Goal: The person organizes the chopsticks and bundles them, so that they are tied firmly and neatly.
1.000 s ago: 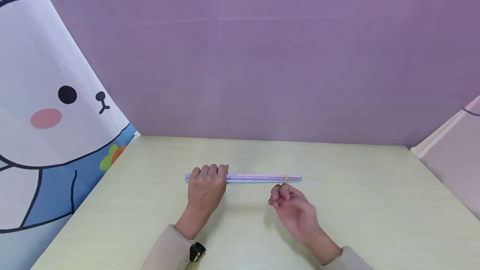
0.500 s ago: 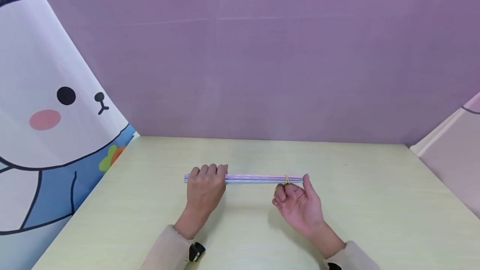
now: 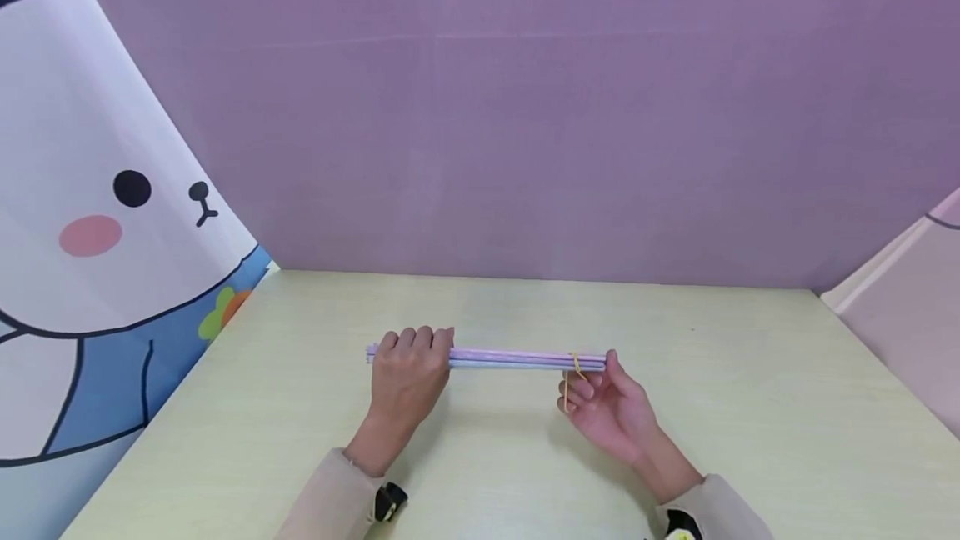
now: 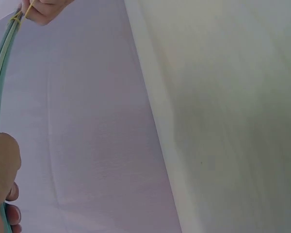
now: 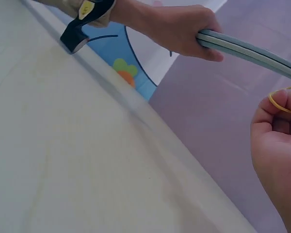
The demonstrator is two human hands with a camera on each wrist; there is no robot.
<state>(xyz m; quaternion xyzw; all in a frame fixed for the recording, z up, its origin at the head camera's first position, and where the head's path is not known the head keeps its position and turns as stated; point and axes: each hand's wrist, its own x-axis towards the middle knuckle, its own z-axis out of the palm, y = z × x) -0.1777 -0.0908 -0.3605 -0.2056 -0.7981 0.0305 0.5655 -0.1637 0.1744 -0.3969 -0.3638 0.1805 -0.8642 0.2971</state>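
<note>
A bundle of slim, straw-like pale purple and blue sticks (image 3: 510, 358) runs level above the table. My left hand (image 3: 412, 377) wraps around its left part, knuckles up, and the sticks poke out past the hand. Near the bundle's right end a yellow rubber band (image 3: 577, 365) goes around the sticks, and a slack loop hangs below them. My right hand (image 3: 611, 415) is palm up there, thumb at the stick ends and fingers curled with the band across them. The right wrist view shows the rubber band (image 5: 276, 103) looped over the curled fingers.
The pale wooden table (image 3: 480, 457) lies below both hands. A purple cloth backdrop (image 3: 480, 123) rises behind it, and a cloth with a printed cartoon animal (image 3: 90, 290) hangs at the left. Dark wrist straps (image 3: 392, 502) sit at the sleeve cuffs.
My right hand has shifted slightly right, its thumb coming up to the stick ends. The rubber band, earlier pulled tight below the bundle, now hangs in a looser loop. The left hand keeps its grip.
</note>
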